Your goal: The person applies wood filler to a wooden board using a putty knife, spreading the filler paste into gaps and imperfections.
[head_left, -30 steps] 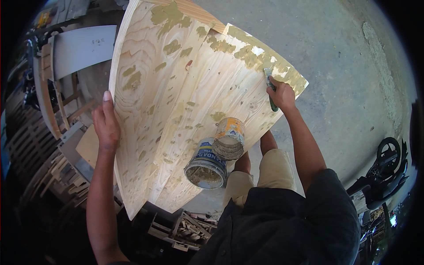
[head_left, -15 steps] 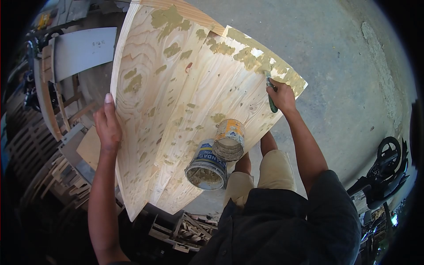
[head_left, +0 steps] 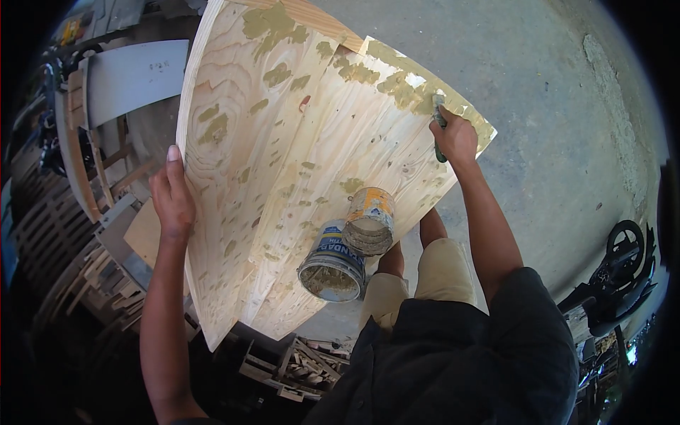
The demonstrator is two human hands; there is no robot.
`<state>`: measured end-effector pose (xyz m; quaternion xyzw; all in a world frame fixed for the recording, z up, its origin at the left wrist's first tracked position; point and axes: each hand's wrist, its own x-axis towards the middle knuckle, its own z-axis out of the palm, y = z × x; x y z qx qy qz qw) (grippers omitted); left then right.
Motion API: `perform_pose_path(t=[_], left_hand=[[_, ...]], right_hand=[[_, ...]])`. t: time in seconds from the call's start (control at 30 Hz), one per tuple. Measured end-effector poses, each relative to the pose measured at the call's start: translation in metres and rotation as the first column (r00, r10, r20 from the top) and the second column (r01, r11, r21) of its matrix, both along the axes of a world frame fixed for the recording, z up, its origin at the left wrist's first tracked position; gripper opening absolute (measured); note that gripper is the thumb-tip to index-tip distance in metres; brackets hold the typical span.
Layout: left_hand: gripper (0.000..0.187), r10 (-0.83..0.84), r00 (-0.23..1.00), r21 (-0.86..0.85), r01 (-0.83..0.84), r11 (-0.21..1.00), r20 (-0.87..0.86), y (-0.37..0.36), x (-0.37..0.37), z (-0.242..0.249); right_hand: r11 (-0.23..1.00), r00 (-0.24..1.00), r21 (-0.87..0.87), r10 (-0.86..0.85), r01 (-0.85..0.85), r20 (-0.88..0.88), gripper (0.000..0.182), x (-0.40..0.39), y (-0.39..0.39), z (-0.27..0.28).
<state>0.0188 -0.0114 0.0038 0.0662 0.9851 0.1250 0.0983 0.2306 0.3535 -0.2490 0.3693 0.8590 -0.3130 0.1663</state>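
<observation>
"Where is the knife (head_left: 438, 108) at this moment?"

"It is in the right hand (head_left: 459, 138), near the right corner of the board (head_left: 241, 117). The fingers are closed around its green handle, with the thumb pressed along it, and the blade is at the band of putty (head_left: 407, 93) on the curved edge."

"And the left hand (head_left: 172, 202), what does it do?"

"It is at the opposite edge of the board, with one digit upright against this edge. How the other fingers grip, I cannot tell, because they are partly turned from the view."

"Are there also some containers?"

"Yes, two. The bucket (head_left: 340, 244) has a blue label, and the can (head_left: 371, 205) (its side is orange and quite dirty) is just beside it. Both are at the lower part of the board, close to the person's knees."

"How does the board look?"

"It is pale wood, made of joined strips, with many greenish-brown patches. Beyond it there is the grey floor (head_left: 538, 156), and below its lower end lie wood scraps (head_left: 312, 365)."
</observation>
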Motion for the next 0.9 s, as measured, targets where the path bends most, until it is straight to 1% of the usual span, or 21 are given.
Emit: perform_pose_path(t=[0.07, 0.1, 0.13, 0.2, 0.23, 0.27, 0.33, 0.37, 0.4, 0.43, 0.47, 0.5, 0.53, 0.6, 0.63, 0.7, 0.73, 0.8, 0.83, 0.87, 0.9], left_hand=[[0.066, 0.002, 1.0, 0.025, -0.003, 1.0, 0.025, 0.0, 0.0, -0.001], [0.066, 0.006, 0.999, 0.045, -0.007, 0.999, 0.043, -0.001, -0.001, 0.0], [0.066, 0.006, 0.999, 0.045, -0.008, 0.999, 0.037, 0.001, -0.002, 0.0], [0.067, -0.001, 0.999, -0.002, 0.001, 1.0, -0.054, 0.005, 0.003, -0.001], [0.067, 0.002, 0.999, 0.0, -0.002, 1.0, -0.054, 0.004, 0.004, -0.004], [0.067, -0.004, 0.996, 0.011, 0.005, 1.0, -0.084, 0.003, 0.004, -0.006], [0.067, -0.013, 0.994, 0.019, 0.015, 1.0, -0.113, 0.0, 0.002, -0.005], [0.067, -0.003, 1.0, 0.05, 0.005, 0.999, -0.031, -0.004, -0.001, -0.004], [0.067, 0.005, 0.999, 0.08, -0.008, 0.997, 0.047, -0.005, -0.003, -0.003], [0.067, 0.005, 0.999, 0.08, -0.008, 0.997, 0.043, -0.002, -0.004, -0.003], [0.066, -0.003, 1.0, 0.055, 0.003, 0.999, 0.0, 0.0, -0.002, -0.003], [0.066, -0.011, 0.999, 0.03, 0.012, 0.999, -0.04, 0.002, 0.0, -0.002], [0.066, -0.008, 0.999, 0.031, 0.009, 0.999, -0.041, 0.001, 0.0, -0.002], [0.066, -0.016, 0.999, 0.046, 0.014, 0.999, 0.033, 0.001, -0.002, 0.0], [0.066, -0.02, 0.999, 0.046, 0.018, 0.999, 0.032, 0.002, -0.002, 0.0], [0.067, 0.014, 0.999, 0.084, -0.017, 0.996, 0.043, 0.004, 0.0, 0.001], [0.067, 0.015, 0.999, 0.08, -0.019, 0.997, 0.045, 0.001, -0.001, 0.0], [0.067, 0.031, 0.999, 0.0, -0.031, 1.0, 0.028, -0.006, -0.003, -0.003], [0.067, 0.032, 0.999, -0.002, -0.031, 1.0, 0.025, -0.006, -0.003, -0.004], [0.063, -0.018, 1.0, 0.024, 0.018, 1.0, -0.018, -0.006, -0.003, -0.006], [0.061, -0.066, 0.996, 0.049, 0.07, 0.996, -0.063, -0.007, -0.003, -0.007]], right_hand=[[0.984, 0.984, 0.034, 0.174, -0.175, 0.019, 0.05, 0.006, -0.004, -0.008], [0.978, 0.977, 0.012, 0.21, -0.21, 0.023, 0.05, 0.013, -0.008, -0.009], [0.977, 0.977, 0.012, 0.211, -0.211, 0.017, 0.05, 0.011, -0.008, -0.004], [0.97, 0.965, -0.04, 0.241, -0.238, 0.104, 0.05, 0.014, -0.005, 0.006], [0.988, 0.987, -0.035, 0.154, -0.153, 0.054, 0.049, 0.01, -0.004, 0.014], [0.987, 0.986, -0.035, 0.156, -0.154, 0.052, 0.049, 0.009, -0.001, 0.009], [0.999, 1.0, 0.03, 0.018, -0.018, 0.012, 0.048, 0.009, 0.003, -0.004], [0.996, 0.996, 0.025, 0.086, -0.087, 0.036, 0.049, 0.013, 0.003, -0.005], [0.996, 0.996, 0.027, 0.083, -0.084, 0.035, 0.049, 0.018, 0.002, -0.006], [0.991, 0.99, -0.004, 0.137, -0.137, 0.039, 0.049, 0.02, -0.001, 0.0], [0.981, 0.98, -0.04, 0.192, -0.19, 0.048, 0.05, 0.024, -0.006, 0.005], [0.987, 0.987, -0.01, 0.161, -0.162, -0.016, 0.05, 0.028, -0.011, 0.006], [0.986, 0.986, -0.009, 0.164, -0.165, -0.016, 0.05, 0.03, -0.012, 0.0], [0.991, 0.991, 0.004, 0.131, -0.131, -0.025, 0.05, 0.038, -0.017, -0.014], [0.992, 0.992, 0.005, 0.127, -0.127, -0.025, 0.05, 0.04, -0.019, -0.014], [0.971, 0.97, 0.009, 0.24, -0.24, 0.036, 0.051, 0.045, -0.024, -0.013], [0.97, 0.97, 0.004, 0.242, -0.242, 0.037, 0.051, 0.042, -0.024, -0.009], [0.988, 0.987, 0.042, 0.15, -0.148, -0.057, 0.052, 0.034, -0.019, 0.0], [0.993, 0.991, 0.063, 0.101, -0.095, -0.093, 0.052, 0.03, -0.017, -0.001], [0.994, 0.991, 0.06, 0.1, -0.094, -0.093, 0.052, 0.03, -0.019, -0.004], [0.992, 0.993, 0.058, 0.111, -0.108, -0.038, 0.051, 0.032, -0.02, -0.01]])
